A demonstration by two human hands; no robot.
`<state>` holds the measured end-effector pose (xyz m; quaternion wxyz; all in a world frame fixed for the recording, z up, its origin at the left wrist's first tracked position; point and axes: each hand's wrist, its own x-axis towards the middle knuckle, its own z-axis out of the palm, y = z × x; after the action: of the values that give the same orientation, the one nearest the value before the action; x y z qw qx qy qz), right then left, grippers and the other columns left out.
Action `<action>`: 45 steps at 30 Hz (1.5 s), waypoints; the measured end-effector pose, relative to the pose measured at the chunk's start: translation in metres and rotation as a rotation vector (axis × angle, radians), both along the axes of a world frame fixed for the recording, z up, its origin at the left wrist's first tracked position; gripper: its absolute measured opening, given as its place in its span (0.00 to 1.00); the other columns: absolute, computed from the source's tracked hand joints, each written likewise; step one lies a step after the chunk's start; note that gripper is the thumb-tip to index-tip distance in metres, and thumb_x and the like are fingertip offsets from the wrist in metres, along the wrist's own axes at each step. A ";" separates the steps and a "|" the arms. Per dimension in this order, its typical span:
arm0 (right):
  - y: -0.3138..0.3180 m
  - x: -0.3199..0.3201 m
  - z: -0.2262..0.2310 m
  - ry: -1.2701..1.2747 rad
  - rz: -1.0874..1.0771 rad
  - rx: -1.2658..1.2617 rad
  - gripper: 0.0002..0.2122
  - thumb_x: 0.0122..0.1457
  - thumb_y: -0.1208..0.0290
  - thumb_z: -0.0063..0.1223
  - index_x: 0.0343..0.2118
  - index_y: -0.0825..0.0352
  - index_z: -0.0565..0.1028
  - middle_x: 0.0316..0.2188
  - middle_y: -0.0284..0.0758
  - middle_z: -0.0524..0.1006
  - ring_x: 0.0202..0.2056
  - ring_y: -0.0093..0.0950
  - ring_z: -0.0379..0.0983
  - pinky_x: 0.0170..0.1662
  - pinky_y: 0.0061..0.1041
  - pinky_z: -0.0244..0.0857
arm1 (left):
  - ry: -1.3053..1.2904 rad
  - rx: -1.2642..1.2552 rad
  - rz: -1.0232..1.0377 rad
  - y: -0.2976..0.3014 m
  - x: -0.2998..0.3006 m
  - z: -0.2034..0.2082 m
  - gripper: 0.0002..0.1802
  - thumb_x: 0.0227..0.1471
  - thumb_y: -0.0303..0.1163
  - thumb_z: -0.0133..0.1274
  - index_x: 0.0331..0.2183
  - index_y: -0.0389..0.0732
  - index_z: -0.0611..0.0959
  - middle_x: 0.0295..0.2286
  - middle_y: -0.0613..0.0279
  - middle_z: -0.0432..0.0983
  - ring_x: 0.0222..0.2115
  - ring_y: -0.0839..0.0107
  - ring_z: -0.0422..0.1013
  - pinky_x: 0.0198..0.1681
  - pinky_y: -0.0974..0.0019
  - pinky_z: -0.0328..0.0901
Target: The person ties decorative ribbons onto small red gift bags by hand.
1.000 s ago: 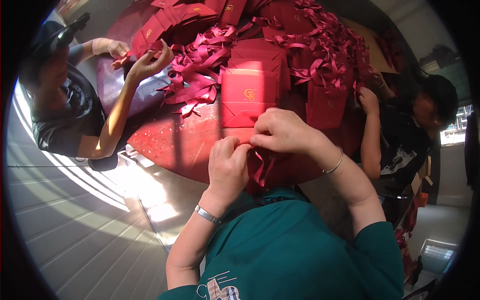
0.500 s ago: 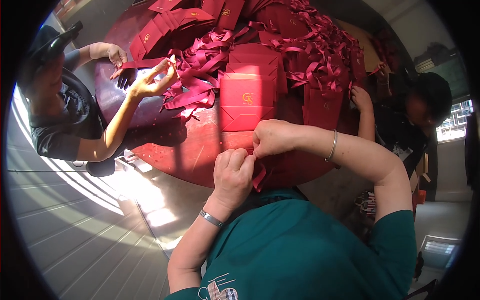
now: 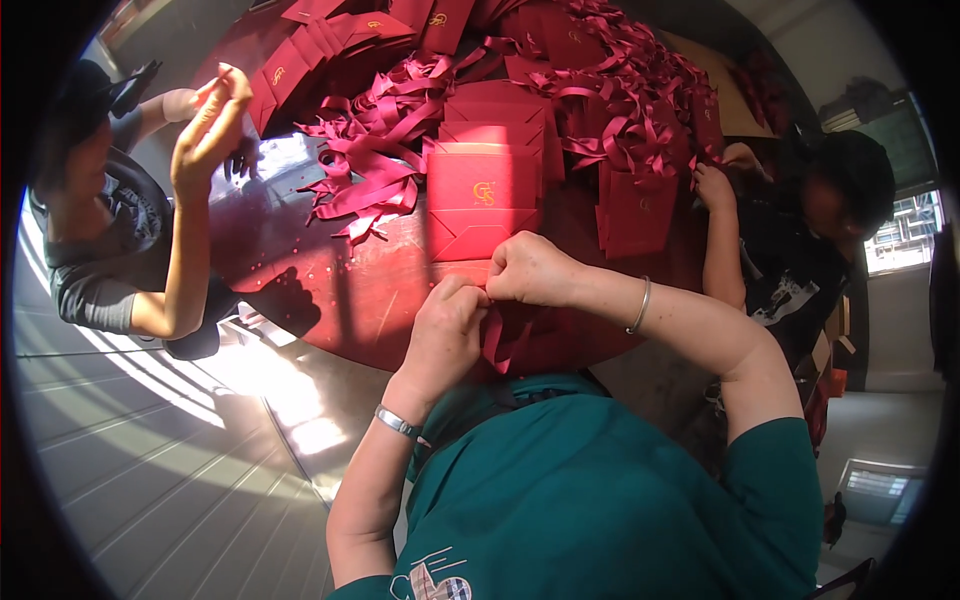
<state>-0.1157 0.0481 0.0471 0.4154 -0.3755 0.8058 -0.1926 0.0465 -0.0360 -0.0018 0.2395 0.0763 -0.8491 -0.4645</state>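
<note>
Ribbon (image 3: 517, 350) is pinched in front of the bags (image 3: 483, 185) by the closed fingertips of the left hand (image 3: 445, 328) and right hand (image 3: 537, 272), its slack hung just below. It is dark red, glossy, looped. Left of the bags, red table (image 3: 390, 312) is striped by shadow; right of them, a latticed window (image 3: 903, 232) is lit.

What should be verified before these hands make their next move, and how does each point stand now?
1. Left hand and right hand together: ok, they meet.
2. Dark red ribbon at the hands: ok, it shows below them.
3. Ribbon's form inside the grip: cannot tell, hidden.
4. Right hand clear of red bag stack: cannot tell, they nearly overlap in view.
5. Left co-worker's raised hand out of the way: ok, well apart.
</note>
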 end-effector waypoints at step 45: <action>0.062 0.012 -0.036 0.854 -0.201 -0.773 0.10 0.51 0.64 0.59 0.34 0.63 0.77 0.40 0.36 0.74 0.41 0.35 0.69 0.45 0.33 0.61 | -0.268 0.380 0.119 0.008 -0.006 -0.005 0.09 0.54 0.28 0.51 0.36 0.34 0.80 0.28 0.56 0.78 0.32 0.69 0.74 0.37 0.67 0.67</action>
<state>-0.1033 0.1098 0.0116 -0.1338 -0.4660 0.8048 -0.3425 0.0401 -0.0278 -0.0069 0.1331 0.2307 -0.7646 -0.5869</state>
